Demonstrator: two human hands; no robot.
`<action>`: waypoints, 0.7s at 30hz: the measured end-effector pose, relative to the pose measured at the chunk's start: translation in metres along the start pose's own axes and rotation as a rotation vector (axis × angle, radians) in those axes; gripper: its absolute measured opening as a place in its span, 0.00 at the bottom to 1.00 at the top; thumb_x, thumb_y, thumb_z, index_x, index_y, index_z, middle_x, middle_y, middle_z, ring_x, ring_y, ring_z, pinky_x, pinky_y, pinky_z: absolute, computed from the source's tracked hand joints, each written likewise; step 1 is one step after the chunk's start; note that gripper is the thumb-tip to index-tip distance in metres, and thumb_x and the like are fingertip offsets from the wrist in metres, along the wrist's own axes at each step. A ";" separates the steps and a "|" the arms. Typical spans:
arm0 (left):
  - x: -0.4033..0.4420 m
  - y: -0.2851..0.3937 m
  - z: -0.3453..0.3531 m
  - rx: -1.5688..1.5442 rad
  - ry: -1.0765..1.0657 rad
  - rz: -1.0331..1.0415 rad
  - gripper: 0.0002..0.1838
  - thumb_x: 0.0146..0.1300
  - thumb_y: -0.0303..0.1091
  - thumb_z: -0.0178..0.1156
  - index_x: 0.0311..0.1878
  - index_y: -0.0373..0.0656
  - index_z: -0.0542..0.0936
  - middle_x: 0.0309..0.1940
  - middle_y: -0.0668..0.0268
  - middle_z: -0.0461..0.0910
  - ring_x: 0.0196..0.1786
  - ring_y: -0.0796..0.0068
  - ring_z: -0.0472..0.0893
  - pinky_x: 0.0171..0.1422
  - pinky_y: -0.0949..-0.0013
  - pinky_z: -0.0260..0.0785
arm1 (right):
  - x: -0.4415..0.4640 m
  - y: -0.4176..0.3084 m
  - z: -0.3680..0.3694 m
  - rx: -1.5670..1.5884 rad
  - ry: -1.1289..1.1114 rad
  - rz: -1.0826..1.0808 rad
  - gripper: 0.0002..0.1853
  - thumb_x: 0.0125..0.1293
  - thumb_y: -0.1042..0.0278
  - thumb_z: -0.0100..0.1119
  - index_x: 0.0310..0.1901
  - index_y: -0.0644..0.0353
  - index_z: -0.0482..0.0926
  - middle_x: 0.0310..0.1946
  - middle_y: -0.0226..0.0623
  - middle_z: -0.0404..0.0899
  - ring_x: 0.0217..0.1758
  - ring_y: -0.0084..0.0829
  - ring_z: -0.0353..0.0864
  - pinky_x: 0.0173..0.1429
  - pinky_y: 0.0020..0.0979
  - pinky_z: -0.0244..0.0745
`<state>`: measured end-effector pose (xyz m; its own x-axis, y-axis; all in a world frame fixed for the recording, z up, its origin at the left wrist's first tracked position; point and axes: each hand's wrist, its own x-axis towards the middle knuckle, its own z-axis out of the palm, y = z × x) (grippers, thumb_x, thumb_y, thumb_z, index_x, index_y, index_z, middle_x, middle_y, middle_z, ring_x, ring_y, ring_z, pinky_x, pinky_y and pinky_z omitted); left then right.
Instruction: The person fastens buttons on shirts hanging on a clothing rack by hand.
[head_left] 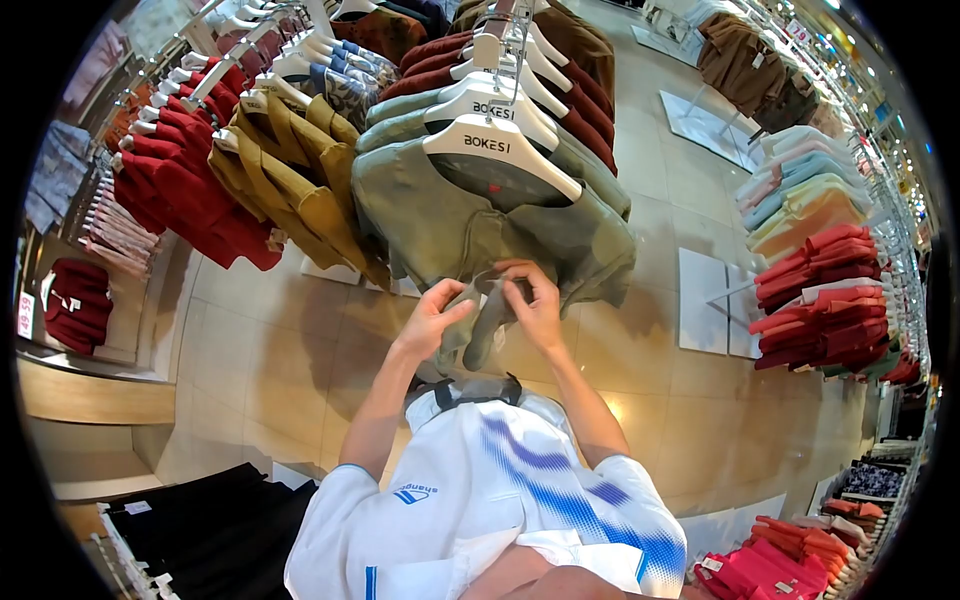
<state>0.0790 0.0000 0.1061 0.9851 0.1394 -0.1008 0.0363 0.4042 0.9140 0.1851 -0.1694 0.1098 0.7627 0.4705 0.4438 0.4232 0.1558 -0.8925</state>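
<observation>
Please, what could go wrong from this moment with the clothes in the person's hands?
Two risks, in my judgement. First, the left hand and right hand hold the front of the grey-green top, so a downward pull might slip its shoulders off the white BOKESI hanger. Second, similar grey-green tops hang close behind, so tugging could perhaps disturb them too.
</observation>
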 end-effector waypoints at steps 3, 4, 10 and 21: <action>-0.001 0.002 -0.005 -0.131 0.032 -0.074 0.09 0.69 0.25 0.62 0.49 0.41 0.75 0.45 0.71 0.78 0.48 0.83 0.76 0.55 0.76 0.70 | -0.004 0.010 -0.008 0.230 0.027 0.142 0.05 0.69 0.78 0.57 0.44 0.65 0.74 0.45 0.37 0.84 0.49 0.24 0.79 0.55 0.26 0.71; 0.000 0.003 -0.005 -0.130 0.051 -0.059 0.08 0.69 0.25 0.61 0.48 0.41 0.75 0.44 0.72 0.78 0.47 0.84 0.76 0.53 0.76 0.69 | -0.005 0.012 -0.011 0.319 0.004 0.188 0.05 0.69 0.77 0.58 0.44 0.66 0.75 0.44 0.36 0.85 0.47 0.23 0.79 0.54 0.26 0.72; 0.005 -0.008 -0.006 -0.033 0.058 0.033 0.04 0.71 0.26 0.59 0.44 0.43 0.73 0.40 0.74 0.76 0.43 0.86 0.73 0.48 0.76 0.67 | 0.005 -0.022 -0.016 -0.070 -0.154 0.050 0.06 0.64 0.75 0.65 0.40 0.65 0.80 0.35 0.36 0.84 0.37 0.27 0.82 0.42 0.27 0.74; 0.004 0.000 0.005 -0.090 -0.018 0.007 0.04 0.75 0.31 0.54 0.46 0.42 0.74 0.39 0.78 0.73 0.42 0.90 0.68 0.47 0.80 0.62 | 0.006 -0.025 -0.003 -0.280 -0.213 -0.175 0.08 0.57 0.75 0.70 0.37 0.60 0.81 0.32 0.36 0.80 0.35 0.38 0.81 0.39 0.35 0.75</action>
<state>0.0836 -0.0037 0.1077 0.9881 0.1264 -0.0870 0.0153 0.4833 0.8753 0.1800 -0.1733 0.1352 0.5609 0.6320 0.5348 0.6777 0.0204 -0.7350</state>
